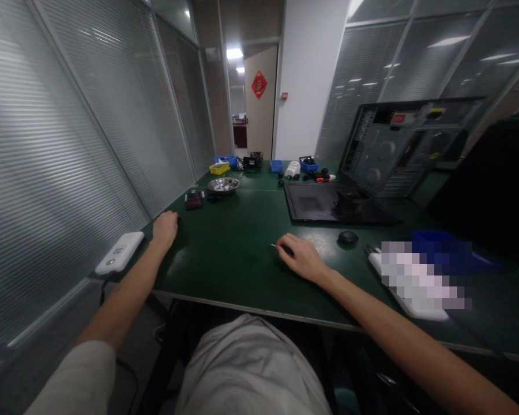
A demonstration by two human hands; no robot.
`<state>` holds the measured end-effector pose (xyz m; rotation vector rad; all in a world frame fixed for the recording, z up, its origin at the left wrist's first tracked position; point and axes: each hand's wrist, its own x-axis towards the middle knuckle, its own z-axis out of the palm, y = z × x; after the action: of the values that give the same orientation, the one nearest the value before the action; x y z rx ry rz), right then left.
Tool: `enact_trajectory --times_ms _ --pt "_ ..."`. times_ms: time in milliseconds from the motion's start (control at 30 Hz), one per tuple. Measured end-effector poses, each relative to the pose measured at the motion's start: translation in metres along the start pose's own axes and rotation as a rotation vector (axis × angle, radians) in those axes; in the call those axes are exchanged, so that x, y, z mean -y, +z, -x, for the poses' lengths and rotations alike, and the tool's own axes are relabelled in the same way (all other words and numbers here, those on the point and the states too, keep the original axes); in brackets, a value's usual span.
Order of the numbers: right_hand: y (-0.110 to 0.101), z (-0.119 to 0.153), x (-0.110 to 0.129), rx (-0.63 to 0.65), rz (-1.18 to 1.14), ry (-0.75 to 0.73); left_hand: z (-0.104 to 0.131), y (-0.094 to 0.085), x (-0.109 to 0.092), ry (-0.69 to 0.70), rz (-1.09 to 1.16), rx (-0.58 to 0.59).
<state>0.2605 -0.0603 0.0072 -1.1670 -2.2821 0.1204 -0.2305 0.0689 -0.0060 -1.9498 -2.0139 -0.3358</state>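
Observation:
At the left side of the green table, my left hand (165, 228) is closed around a small dark item that barely shows past the fingers and is too small to name. My right hand (300, 256) rests on the table right of the middle, its fingers closed on a thin tool whose metal tip points left; the rest of the tool is mostly hidden. Just beyond my left hand lies a small dark red-and-black box (194, 199). A black mouse (348, 237) sits to the right of my right hand.
A metal dish (224, 185) with small parts stands farther back on the green table (225, 248). A black panel (315, 204) lies before an open computer case (398, 144). White devices lie left (120, 252) and right (428, 312); blue bins (277, 166) line the back.

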Motion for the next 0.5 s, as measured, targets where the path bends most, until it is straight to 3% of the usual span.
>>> enact_trajectory --times_ms 233,400,500 --pt "0.001 0.000 0.001 0.006 0.023 -0.008 0.000 -0.004 -0.005 -0.038 -0.015 -0.012" --pt "0.005 -0.001 -0.002 0.024 0.049 0.012 -0.002 -0.002 0.007 -0.107 0.148 -0.019" --pt "0.007 -0.002 -0.005 0.030 0.048 0.018 -0.005 -0.003 0.005 -0.120 0.257 0.013"
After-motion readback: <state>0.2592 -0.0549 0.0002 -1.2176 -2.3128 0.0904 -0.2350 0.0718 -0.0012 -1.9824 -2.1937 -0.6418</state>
